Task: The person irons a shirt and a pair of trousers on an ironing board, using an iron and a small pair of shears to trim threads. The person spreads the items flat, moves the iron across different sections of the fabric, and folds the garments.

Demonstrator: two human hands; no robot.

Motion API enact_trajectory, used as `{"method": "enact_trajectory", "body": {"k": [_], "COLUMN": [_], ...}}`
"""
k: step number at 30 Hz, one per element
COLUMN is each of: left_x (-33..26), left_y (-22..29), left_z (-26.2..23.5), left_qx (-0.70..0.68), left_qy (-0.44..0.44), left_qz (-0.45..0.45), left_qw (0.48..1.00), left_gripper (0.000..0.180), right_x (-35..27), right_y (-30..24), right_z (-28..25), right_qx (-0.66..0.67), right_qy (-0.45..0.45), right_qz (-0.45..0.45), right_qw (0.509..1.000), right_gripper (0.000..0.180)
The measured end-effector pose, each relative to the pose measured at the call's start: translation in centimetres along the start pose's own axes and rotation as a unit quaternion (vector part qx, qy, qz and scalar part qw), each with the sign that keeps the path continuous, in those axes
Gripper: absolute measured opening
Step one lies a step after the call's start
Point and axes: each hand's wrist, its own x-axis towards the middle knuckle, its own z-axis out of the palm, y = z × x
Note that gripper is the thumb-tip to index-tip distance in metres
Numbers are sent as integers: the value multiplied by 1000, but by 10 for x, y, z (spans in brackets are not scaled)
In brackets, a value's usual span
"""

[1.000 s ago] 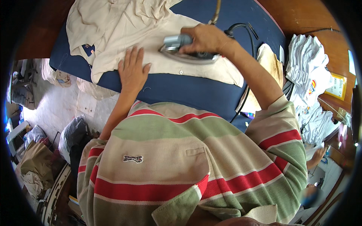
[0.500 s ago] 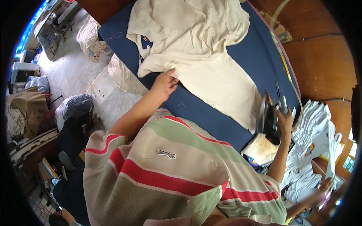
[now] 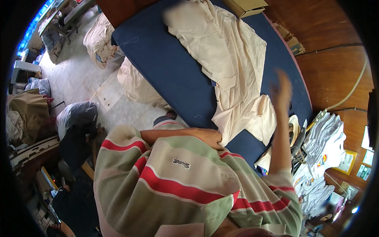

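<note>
Arranging the shirt seems underway, next needing smoothing: left hand curled at the near edge of the table, pinch unclear; right hand's fingers too blurred to tell.

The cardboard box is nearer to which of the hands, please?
The right hand, blurred, is nearer, below and right of the cardboard box in the picture; the left hand is farther, at the cream garment's near end.
</note>
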Motion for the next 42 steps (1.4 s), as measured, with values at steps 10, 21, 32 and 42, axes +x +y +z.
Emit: {"method": "enact_trajectory", "body": {"k": [10,21,32,42], "left_x": [-106,-310,-278,-349], "left_y": [-38,65,21,88], "left_z": [-52,-216,-244,-252], "left_qx": [56,418,184,218], "left_qy": [238,845,913,916], "left_qz": [-112,72,118,238], "left_qw": [963,326,345,239], "left_gripper": [46,16,17,24], "right_x": [163,191,78,-23], "right_y": [-113,3,-36,-83], "right_z": [169,-217,-205,-289], "right_qx": [-161,3,198,512], "right_qy": [-342,295,214,323], "right_qz": [-275,84,30,143], "right_qw": [884,952,956,783], "right_gripper": [35,24,16,40]}}
